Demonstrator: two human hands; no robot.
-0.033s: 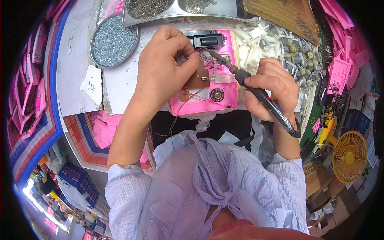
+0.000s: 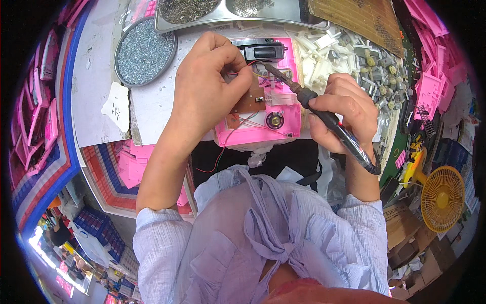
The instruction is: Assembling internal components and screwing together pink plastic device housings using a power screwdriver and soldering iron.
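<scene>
In my right hand [image 2: 348, 112] is a soldering iron [image 2: 331, 124] with a black handle. Its metal tip points up and left, close to a thin red wire [image 2: 251, 64] by the black part [image 2: 264, 52] at the top of a pink plastic housing [image 2: 253, 138]. My left hand [image 2: 212, 81] pinches that wire between thumb and finger; the fingertips partly hide it. Inside the housing lie a brown circuit board [image 2: 249, 103] and a small round speaker [image 2: 275, 120]. Loose red and green wires [image 2: 220, 156] hang over the near edge.
A round dish of small screws [image 2: 144, 53] stands left of the hands. Beyond the housing is a metal tray [image 2: 238, 19] of small metal parts. White plastic pieces [image 2: 324, 48] and grey motor-like parts [image 2: 382, 76] are heaped at right, near a yellow fan [image 2: 442, 198].
</scene>
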